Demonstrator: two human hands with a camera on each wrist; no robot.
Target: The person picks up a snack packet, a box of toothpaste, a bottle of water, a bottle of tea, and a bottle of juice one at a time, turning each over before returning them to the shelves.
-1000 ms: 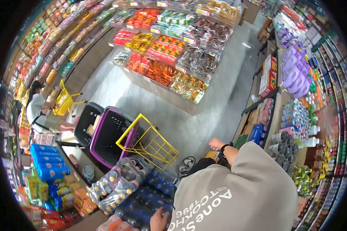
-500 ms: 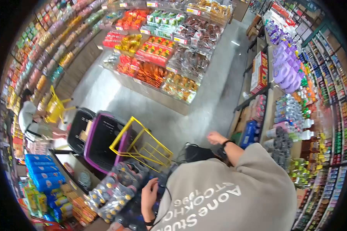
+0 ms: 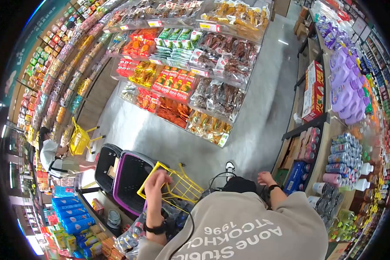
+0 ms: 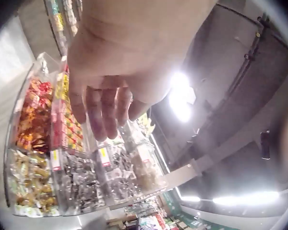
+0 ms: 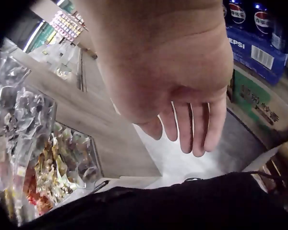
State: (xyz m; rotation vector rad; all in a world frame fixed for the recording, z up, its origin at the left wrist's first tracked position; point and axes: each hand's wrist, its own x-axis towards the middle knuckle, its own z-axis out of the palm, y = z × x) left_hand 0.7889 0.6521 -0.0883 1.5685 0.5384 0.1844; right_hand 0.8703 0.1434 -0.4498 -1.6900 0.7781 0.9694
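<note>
Our L hand (image 3: 155,184) is raised, fingers loosely bent, nothing in it; our R hand (image 3: 265,178) hangs w/ fingers near-straight, close together, also holding nothing. In head view the L hand overlaps the L edge of the yellow cart (image 3: 187,189); can't confirm contact. Cart's just beside the R edge of the purple-rimmed basket (image 3: 133,178), w/ a black basket (image 3: 105,161) by that one's L edge; prob. grouped to save floor (image 3: 255,138) space. R hand is nr the blue Pepsi pack (image 3: 297,177), which sits low at the aisle-side edge of the shelving unit (image 3: 329,123), prob. for an easy grab. Gold pkts (image 3: 210,128) fill the near corner of the snack display (image 3: 224,141), presumably to catch passers-by.
</note>
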